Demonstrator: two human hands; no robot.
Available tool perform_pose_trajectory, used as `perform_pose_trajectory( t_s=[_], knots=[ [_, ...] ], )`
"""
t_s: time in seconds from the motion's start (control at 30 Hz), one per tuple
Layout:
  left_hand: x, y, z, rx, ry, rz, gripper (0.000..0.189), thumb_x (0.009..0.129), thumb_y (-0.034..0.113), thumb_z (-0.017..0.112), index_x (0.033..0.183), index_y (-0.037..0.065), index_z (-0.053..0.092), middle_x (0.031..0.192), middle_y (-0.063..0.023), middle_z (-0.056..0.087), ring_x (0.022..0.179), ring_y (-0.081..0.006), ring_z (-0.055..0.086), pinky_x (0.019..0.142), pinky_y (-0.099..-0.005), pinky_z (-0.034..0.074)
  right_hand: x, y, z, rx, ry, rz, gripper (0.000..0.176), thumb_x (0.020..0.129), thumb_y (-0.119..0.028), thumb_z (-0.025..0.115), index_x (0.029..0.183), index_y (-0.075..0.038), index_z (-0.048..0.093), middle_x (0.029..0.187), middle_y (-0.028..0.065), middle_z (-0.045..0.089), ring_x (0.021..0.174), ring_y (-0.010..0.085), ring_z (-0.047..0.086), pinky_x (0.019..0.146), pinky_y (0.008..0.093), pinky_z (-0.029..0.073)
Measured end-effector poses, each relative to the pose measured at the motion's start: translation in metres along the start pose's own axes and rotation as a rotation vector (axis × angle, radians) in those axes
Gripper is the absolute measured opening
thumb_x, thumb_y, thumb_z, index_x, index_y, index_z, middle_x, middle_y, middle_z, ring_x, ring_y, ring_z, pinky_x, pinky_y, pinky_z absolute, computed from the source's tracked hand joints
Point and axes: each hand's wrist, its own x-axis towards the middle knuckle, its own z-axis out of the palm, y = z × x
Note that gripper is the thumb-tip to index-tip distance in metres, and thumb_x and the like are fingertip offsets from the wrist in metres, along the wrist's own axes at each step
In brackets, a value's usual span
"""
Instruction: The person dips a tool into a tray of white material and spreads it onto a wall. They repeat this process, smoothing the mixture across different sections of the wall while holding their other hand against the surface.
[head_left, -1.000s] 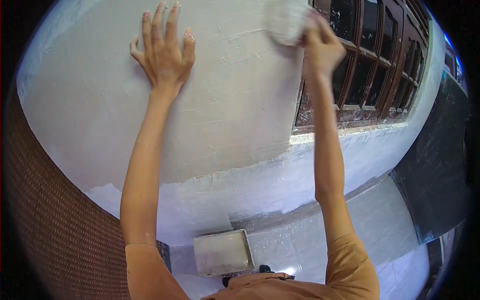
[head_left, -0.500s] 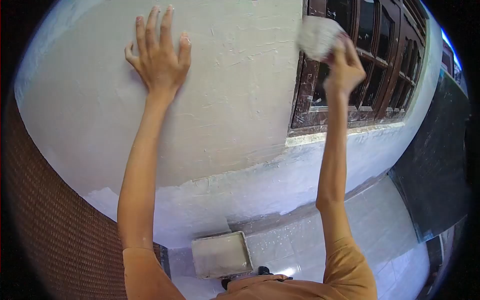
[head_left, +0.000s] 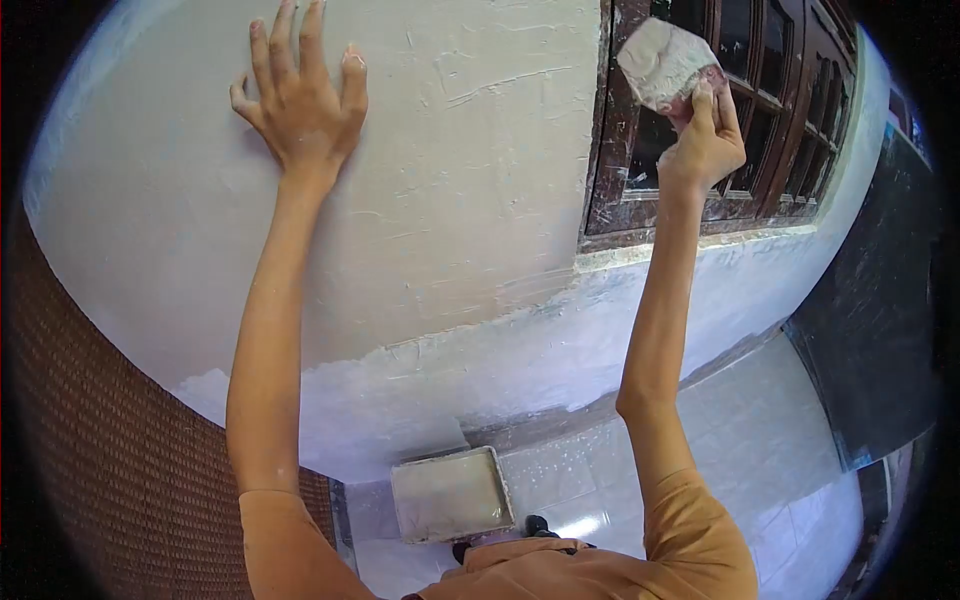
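Note:
My left hand (head_left: 303,100) lies with fingers spread against the plastered wall (head_left: 450,200), at its upper left. Some pale smears mark the fingertips. My right hand (head_left: 706,130) is raised in front of the window, pinching a flat, many-sided scraper (head_left: 668,62) by its lower right corner. Whitish putty coats the scraper's visible face. Between my two hands the wall bears a beige coat with thin ridges and trowel marks. Lower down, the coat ends in a ragged edge above a paler band.
A dark brown wooden window frame (head_left: 600,190) with glass panes stands at the right. Below, a tray (head_left: 450,495) of pale paste rests on the spattered tile floor (head_left: 560,470) near my feet. Woven matting (head_left: 110,430) borders the left; a dark panel (head_left: 880,300) stands far right.
The scraper in my right hand has turned and moved slightly right, and now shows sharply. My left hand appears slightly higher and further left, while the whole view has shifted a little.

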Motion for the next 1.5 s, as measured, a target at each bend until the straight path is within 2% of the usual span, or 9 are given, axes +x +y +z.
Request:
perform_pose_trajectory(
  t_s=[0.17, 0.47, 0.6, 0.8, 1.0, 1.07, 1.27, 1.4, 1.5],
  knots=[
    [0.001, -0.003, -0.009, -0.037, -0.041, 0.007, 0.068, 0.083, 0.036, 0.044, 0.147, 0.015, 0.034, 0.154, -0.0092, 0.031, 0.146, -0.0298, 0.019, 0.112, -0.0609, 0.012, -0.091, 0.003, 0.052, -0.237, -0.425, 0.055, 0.033, 0.088, -0.009, 0.070, 0.119, 0.002, 0.065, 0.099, 0.0085, 0.070, 0.081, 0.0106, 0.064, 0.071, 0.0230, 0.052],
    [0.000, -0.001, -0.002, -0.026, -0.007, 0.009, 0.066, 0.086, 0.038, 0.043, 0.147, 0.016, 0.034, 0.155, -0.0097, 0.028, 0.146, -0.0303, 0.017, 0.112, -0.0608, 0.012, -0.031, -0.007, 0.000, -0.135, -0.091, 0.006, 0.031, 0.090, -0.008, 0.067, 0.118, 0.004, 0.063, 0.102, 0.0112, 0.070, 0.077, 0.0146, 0.067, 0.060, 0.0250, 0.056],
    [0.000, -0.002, -0.007, -0.047, -0.045, -0.001, 0.065, 0.086, 0.037, 0.044, 0.146, 0.015, 0.036, 0.155, -0.0097, 0.030, 0.146, -0.0305, 0.017, 0.112, -0.0600, 0.012, -0.087, 0.005, 0.043, -0.097, -0.394, 0.181, 0.034, 0.089, -0.013, 0.069, 0.119, 0.001, 0.064, 0.108, 0.0112, 0.070, 0.091, 0.0149, 0.066, 0.083, 0.0263, 0.051],
    [0.003, 0.000, 0.000, -0.087, 0.119, 0.052, 0.059, 0.087, 0.038, 0.044, 0.144, 0.023, 0.039, 0.151, -0.0033, 0.036, 0.143, -0.0263, 0.024, 0.109, -0.0567, 0.015, -0.027, 0.001, 0.002, -0.127, -0.038, 0.057, 0.028, 0.092, -0.002, 0.060, 0.119, 0.004, 0.063, 0.104, 0.0143, 0.069, 0.080, 0.0154, 0.067, 0.065, 0.0262, 0.057],
    [0.003, -0.006, 0.003, -0.165, 0.213, 0.132, 0.054, 0.090, 0.041, 0.045, 0.143, 0.029, 0.042, 0.149, 0.0030, 0.039, 0.141, -0.0236, 0.028, 0.107, -0.0534, 0.018, -0.081, 0.003, 0.062, -0.119, -0.406, 0.055, 0.030, 0.089, -0.009, 0.068, 0.116, 0.004, 0.065, 0.097, 0.0122, 0.071, 0.078, 0.0119, 0.065, 0.060, 0.0245, 0.053],
    [0.003, -0.005, 0.003, -0.173, 0.216, 0.142, 0.054, 0.091, 0.041, 0.044, 0.143, 0.029, 0.042, 0.149, 0.0030, 0.039, 0.141, -0.0235, 0.029, 0.107, -0.0529, 0.018, -0.076, 0.007, 0.070, -0.080, -0.410, 0.158, 0.035, 0.089, -0.006, 0.068, 0.122, 0.003, 0.062, 0.103, 0.0097, 0.070, 0.084, 0.0091, 0.063, 0.073, 0.0240, 0.054],
    [0.002, -0.003, 0.004, -0.166, 0.223, 0.089, 0.054, 0.087, 0.040, 0.048, 0.140, 0.028, 0.047, 0.147, 0.0008, 0.043, 0.140, -0.0249, 0.031, 0.104, -0.0540, 0.021, 0.004, -0.002, 0.028, 0.084, -0.015, -0.006, 0.026, 0.090, -0.002, 0.063, 0.115, 0.003, 0.065, 0.099, 0.0102, 0.070, 0.072, 0.0116, 0.064, 0.057, 0.0227, 0.053],
    [0.002, -0.007, 0.005, -0.176, 0.201, 0.105, 0.053, 0.092, 0.042, 0.041, 0.143, 0.029, 0.043, 0.149, 0.0029, 0.039, 0.142, -0.0234, 0.028, 0.107, -0.0520, 0.016, -0.044, 0.013, 0.079, -0.068, -0.360, 0.024, 0.030, 0.088, -0.008, 0.069, 0.117, 0.001, 0.066, 0.097, 0.0055, 0.069, 0.069, 0.0085, 0.059, 0.060, 0.0223, 0.050],
    [0.001, -0.007, 0.005, -0.174, 0.199, 0.118, 0.053, 0.092, 0.042, 0.041, 0.143, 0.028, 0.043, 0.150, 0.0022, 0.039, 0.142, -0.0236, 0.028, 0.107, -0.0519, 0.016, -0.025, 0.030, 0.072, -0.213, -0.307, -0.004, 0.033, 0.086, -0.009, 0.071, 0.117, 0.001, 0.066, 0.093, 0.0031, 0.069, 0.067, 0.0069, 0.057, 0.060, 0.0206, 0.046]
  ],
)
